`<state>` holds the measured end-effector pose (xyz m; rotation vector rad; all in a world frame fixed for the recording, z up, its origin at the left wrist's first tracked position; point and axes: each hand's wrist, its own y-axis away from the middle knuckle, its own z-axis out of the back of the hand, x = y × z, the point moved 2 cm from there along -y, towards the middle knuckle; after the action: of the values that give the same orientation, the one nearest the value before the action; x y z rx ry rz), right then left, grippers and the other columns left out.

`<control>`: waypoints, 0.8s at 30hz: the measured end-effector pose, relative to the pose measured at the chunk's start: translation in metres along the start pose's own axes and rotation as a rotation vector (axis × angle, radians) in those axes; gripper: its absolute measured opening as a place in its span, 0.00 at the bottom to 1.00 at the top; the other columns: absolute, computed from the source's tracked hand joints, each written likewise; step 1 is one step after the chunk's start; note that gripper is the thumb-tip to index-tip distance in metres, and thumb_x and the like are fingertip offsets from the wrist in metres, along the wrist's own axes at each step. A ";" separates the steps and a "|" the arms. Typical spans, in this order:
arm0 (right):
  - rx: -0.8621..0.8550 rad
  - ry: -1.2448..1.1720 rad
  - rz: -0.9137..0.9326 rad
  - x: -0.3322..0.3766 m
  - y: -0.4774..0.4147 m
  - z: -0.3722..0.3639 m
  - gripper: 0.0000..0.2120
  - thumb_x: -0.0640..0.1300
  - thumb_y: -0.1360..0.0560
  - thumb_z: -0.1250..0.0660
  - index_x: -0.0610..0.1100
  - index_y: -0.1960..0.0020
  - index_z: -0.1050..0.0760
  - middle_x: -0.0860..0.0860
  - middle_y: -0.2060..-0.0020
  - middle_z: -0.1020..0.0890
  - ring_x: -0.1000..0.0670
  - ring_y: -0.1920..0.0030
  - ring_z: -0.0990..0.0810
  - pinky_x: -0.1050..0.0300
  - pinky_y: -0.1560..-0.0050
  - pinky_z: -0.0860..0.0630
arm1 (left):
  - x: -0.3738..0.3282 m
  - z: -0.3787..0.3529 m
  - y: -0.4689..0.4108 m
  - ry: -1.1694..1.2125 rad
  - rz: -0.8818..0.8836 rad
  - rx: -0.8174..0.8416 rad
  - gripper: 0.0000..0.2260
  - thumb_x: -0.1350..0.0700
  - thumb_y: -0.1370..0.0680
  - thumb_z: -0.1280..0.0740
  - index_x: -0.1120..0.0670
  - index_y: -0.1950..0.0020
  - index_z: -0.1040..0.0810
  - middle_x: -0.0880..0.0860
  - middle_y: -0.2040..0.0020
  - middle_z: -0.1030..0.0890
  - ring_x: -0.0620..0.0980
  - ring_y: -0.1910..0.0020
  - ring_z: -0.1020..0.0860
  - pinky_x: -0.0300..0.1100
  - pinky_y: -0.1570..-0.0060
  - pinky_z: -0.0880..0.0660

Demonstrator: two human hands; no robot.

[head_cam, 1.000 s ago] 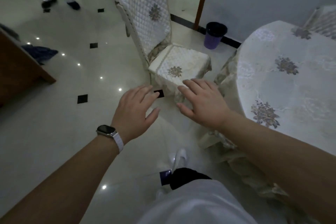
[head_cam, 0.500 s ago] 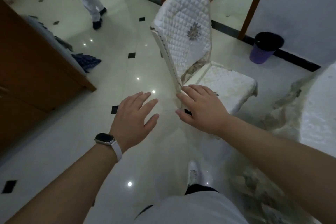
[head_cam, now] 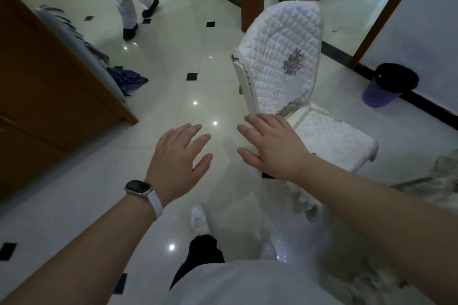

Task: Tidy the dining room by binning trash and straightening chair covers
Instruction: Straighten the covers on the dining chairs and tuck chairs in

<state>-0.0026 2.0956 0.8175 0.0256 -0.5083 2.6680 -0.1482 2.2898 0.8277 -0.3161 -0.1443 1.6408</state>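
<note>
Head view: our left hand point(head_cam: 177, 156) and right hand point(head_cam: 272, 146) reach forward flat, fingers straight and spread, holding nothing. The quilted chair cover point(head_cam: 285, 57) sits just ahead on the right, its near edge rumpled off the frame. A purple bin point(head_cam: 390, 88) stands by the wall. We judge that a one-sided tug could skid the chair on the glossy floor point(head_cam: 198, 77).

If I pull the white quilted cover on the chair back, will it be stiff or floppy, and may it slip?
The white quilted fabric cover is probably soft and floppy: its lower edge hangs ruffled and uneven. It likely slides easily, since it sits askew and leaves the pale chair frame bare on one side.
</note>
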 end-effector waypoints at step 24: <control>0.054 0.142 -0.208 -0.022 -0.331 -0.114 0.25 0.60 0.22 0.43 0.43 0.37 0.23 0.42 0.37 0.22 0.39 0.38 0.24 0.43 0.37 0.30 | 0.318 -0.043 -0.210 0.160 -0.111 -0.055 0.19 0.47 0.21 0.39 0.55 0.35 0.21 0.58 0.34 0.23 0.60 0.34 0.27 0.57 0.34 0.32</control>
<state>0.1593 2.4068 0.8238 -0.0895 -0.3669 2.4577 0.0435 2.6212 0.8081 -0.4713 -0.0844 1.4970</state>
